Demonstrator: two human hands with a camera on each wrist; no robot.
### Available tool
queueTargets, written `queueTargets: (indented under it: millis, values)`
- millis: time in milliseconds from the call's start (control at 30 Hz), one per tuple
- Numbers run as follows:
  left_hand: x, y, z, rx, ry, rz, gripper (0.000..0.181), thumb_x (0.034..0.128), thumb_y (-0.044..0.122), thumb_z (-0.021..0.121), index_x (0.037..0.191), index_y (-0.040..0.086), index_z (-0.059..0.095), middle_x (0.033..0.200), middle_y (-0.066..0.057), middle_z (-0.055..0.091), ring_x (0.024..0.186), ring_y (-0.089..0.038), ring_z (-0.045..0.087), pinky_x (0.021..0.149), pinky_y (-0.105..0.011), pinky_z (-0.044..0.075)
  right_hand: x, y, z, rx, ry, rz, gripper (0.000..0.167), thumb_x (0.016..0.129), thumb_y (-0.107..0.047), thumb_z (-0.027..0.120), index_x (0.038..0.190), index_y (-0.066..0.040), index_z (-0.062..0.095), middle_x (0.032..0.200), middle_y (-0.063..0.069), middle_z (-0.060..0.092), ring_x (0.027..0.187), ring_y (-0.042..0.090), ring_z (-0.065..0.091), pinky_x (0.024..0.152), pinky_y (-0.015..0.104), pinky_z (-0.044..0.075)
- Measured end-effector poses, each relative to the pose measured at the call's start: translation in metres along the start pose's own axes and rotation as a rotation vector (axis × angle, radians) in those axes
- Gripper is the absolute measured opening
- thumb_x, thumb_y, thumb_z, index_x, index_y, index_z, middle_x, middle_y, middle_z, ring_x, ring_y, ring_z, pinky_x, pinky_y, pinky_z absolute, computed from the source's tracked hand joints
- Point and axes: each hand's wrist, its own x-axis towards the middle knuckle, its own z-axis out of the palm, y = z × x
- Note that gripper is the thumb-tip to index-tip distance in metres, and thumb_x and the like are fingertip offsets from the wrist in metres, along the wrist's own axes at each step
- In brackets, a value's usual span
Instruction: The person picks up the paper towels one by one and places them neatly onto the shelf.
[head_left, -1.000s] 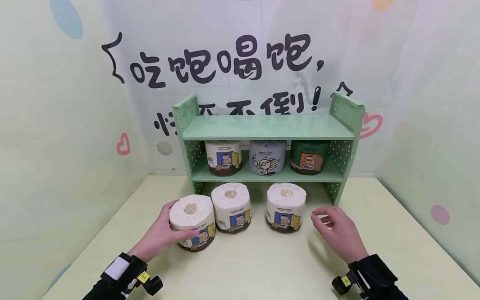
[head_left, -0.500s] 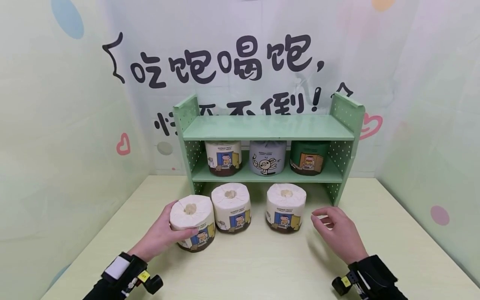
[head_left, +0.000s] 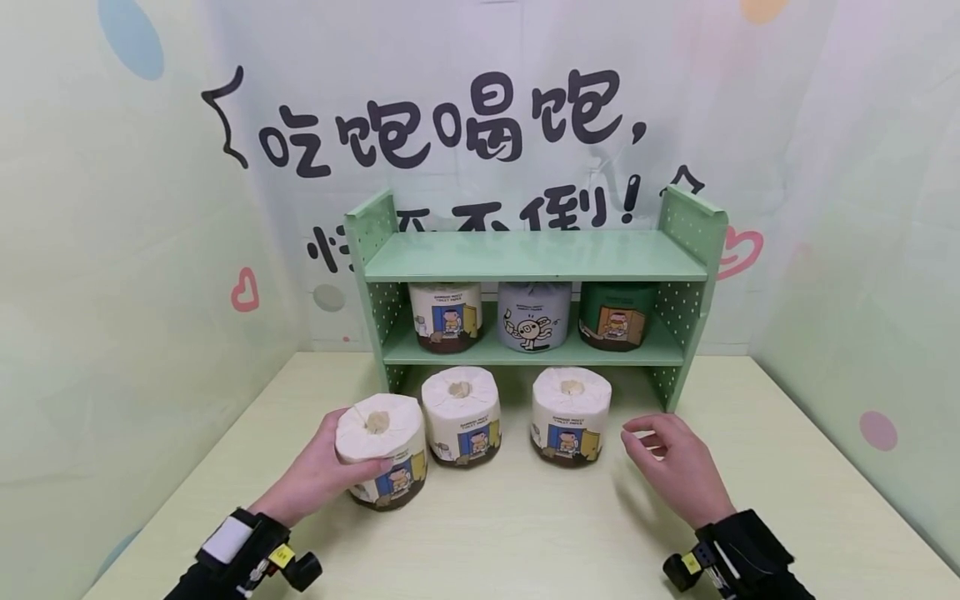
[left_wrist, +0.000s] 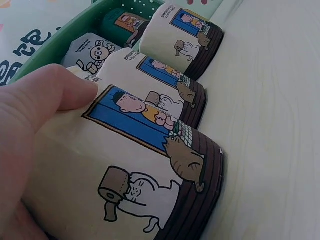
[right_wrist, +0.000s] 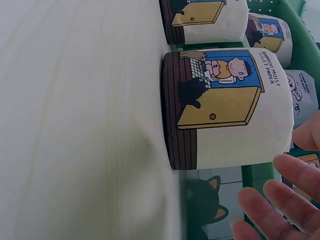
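Note:
My left hand [head_left: 322,462] grips a white wrapped toilet paper roll [head_left: 384,467] at the table's left, thumb across its printed front. In the left wrist view that thumb [left_wrist: 55,95] lies on the same roll [left_wrist: 100,155]. Just to its right stands a second white toilet paper roll [head_left: 463,425]. A third white roll [head_left: 572,421] stands apart, farther right. Beside it my right hand [head_left: 671,458] hovers with loosely bent fingers and holds nothing. The right wrist view has the third roll [right_wrist: 230,110] close to the fingers of this hand [right_wrist: 275,195], a small gap between them in the head view.
Behind the rolls stands a green two-tier shelf [head_left: 536,254] with perforated sides. On its lower board sit a white roll [head_left: 447,317], a lilac roll [head_left: 534,317] and a dark green roll [head_left: 617,317]. The pale table [head_left: 510,533] ends at printed fabric walls [head_left: 135,250].
My left hand and its roll have shifted slightly left and toward me, opening a little distance from the second roll. The right hand stays where it was.

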Motion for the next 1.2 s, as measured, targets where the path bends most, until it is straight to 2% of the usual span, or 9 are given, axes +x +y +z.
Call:
queueTargets:
  millis: [200, 433, 700, 967, 1200]
  values:
    - [-0.004, 0.003, -0.005, 0.012, 0.003, -0.002, 0.101, 0.087, 0.02, 0.094, 0.163, -0.002, 0.03, 0.159, -0.028, 0.053, 0.145, -0.044, 0.056, 0.119, -0.06, 0.052, 0.0, 0.0, 0.0, 0.002, -0.002, 0.002, 0.015, 0.106, -0.019, 0.072, 0.115, -0.01, 0.079, 0.123, 0.011, 0.073, 0.101, 0.025, 0.077, 0.085, 0.028, 0.064]
    - [-0.01, 0.006, -0.011, 0.034, -0.013, -0.006, 0.099, 0.0852, 0.023, 0.095, 0.162, 0.002, 0.036, 0.157, -0.024, 0.058, 0.144, -0.041, 0.058, 0.119, -0.063, 0.051, 0.001, 0.0, -0.001, 0.002, -0.016, 0.016, 0.017, 0.107, -0.022, 0.071, 0.115, -0.009, 0.079, 0.123, 0.012, 0.073, 0.102, 0.024, 0.077, 0.085, 0.028, 0.063]
    - [-0.017, 0.016, -0.018, 0.023, -0.041, 0.055, 0.093, 0.0858, 0.02, 0.094, 0.16, 0.004, 0.041, 0.154, -0.021, 0.06, 0.139, -0.037, 0.06, 0.106, -0.039, 0.053, 0.001, 0.0, 0.0, 0.003, -0.019, 0.017, 0.018, 0.107, -0.022, 0.071, 0.116, -0.009, 0.079, 0.124, 0.012, 0.073, 0.102, 0.024, 0.077, 0.085, 0.029, 0.063]
    - [-0.019, 0.025, -0.022, -0.007, -0.077, 0.092, 0.09, 0.0866, 0.018, 0.093, 0.159, 0.004, 0.041, 0.151, -0.022, 0.061, 0.135, -0.034, 0.063, 0.102, -0.038, 0.056, 0.001, 0.0, 0.0, 0.002, -0.024, 0.016, 0.019, 0.107, -0.022, 0.071, 0.116, -0.009, 0.079, 0.125, 0.013, 0.073, 0.103, 0.024, 0.077, 0.086, 0.031, 0.064]
    - [-0.019, 0.033, -0.025, -0.031, -0.062, 0.124, 0.089, 0.0884, 0.016, 0.09, 0.16, 0.004, 0.039, 0.151, -0.023, 0.061, 0.13, -0.029, 0.064, 0.099, -0.037, 0.059, 0.001, 0.0, 0.0, 0.003, -0.025, 0.018, 0.018, 0.107, -0.022, 0.07, 0.116, -0.009, 0.079, 0.124, 0.012, 0.073, 0.103, 0.024, 0.077, 0.087, 0.032, 0.064]
